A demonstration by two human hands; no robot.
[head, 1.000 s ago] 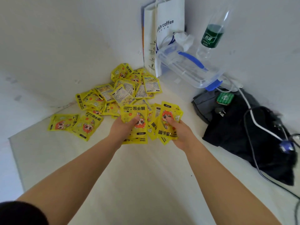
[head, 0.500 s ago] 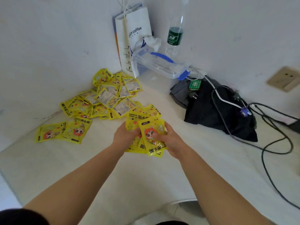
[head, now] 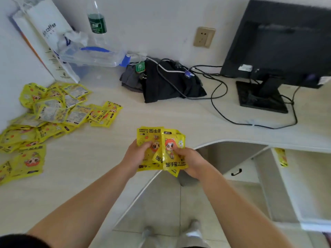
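Both my hands hold a fanned bundle of yellow hand-warmer packets over the curved front edge of the white desk. My left hand grips the left side of the bundle, thumb on top. My right hand grips the right side, thumb pressed on a packet with a red-haired cartoon face. A large pile of several more yellow packets lies spread on the desk at the far left, against the wall.
A white coffee paper bag, a clear plastic box with blue clips and a green-label bottle stand at the back left. Black cloth with cables lies mid-desk. A black monitor stands at the right. One yellow packet lies on a lower shelf.
My hands drew the bundle back from the pile toward the desk's front edge and closed it together. The view swung right, bringing the monitor and wall socket into sight.
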